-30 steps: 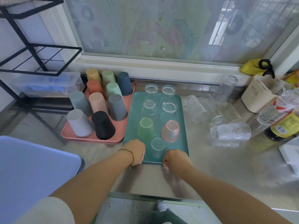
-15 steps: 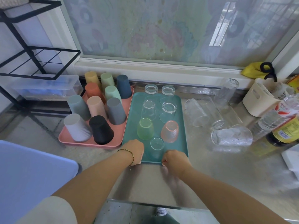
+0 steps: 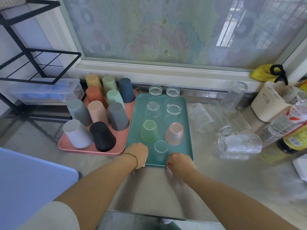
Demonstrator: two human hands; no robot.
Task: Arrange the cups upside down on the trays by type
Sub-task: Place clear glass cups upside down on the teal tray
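From the head camera, the teal tray (image 3: 188,130) is the landmark. Both hands grip its near edge: the left hand (image 3: 138,153) is curled closed over the near left corner, the right hand (image 3: 180,163) closed over the near edge towards the right. Their fingertips fold under or around the rim and are mostly hidden, so how far they reach beneath it cannot be told.

On the teal tray, upside down, stand a green cup (image 3: 149,131) and a pink textured cup (image 3: 174,133) side by side, with a small clear cup (image 3: 160,147) nearer the hands, between them. Farther back on the tray are more clear glasses (image 3: 173,112); their outlines blend with the tray, and the exact count is hard to make out. Two clear glasses (image 3: 155,90) at the tray's far edge may stand on it or just behind it; that cannot be told.

Touching the teal tray's left side is a pink tray (image 3: 66,143) filled with upside-down opaque cups, among them a black cup (image 3: 102,136) in the near row and a dark blue cup (image 3: 126,90) at the back.

Right of the teal tray, several tall clear glasses (image 3: 203,117) lie on their sides on the counter (image 3: 216,180), overlapping so that their edges are difficult to separate. Beyond them a cream basket (image 3: 265,105) and bottles (image 3: 294,133) are cut off by the frame's right edge.
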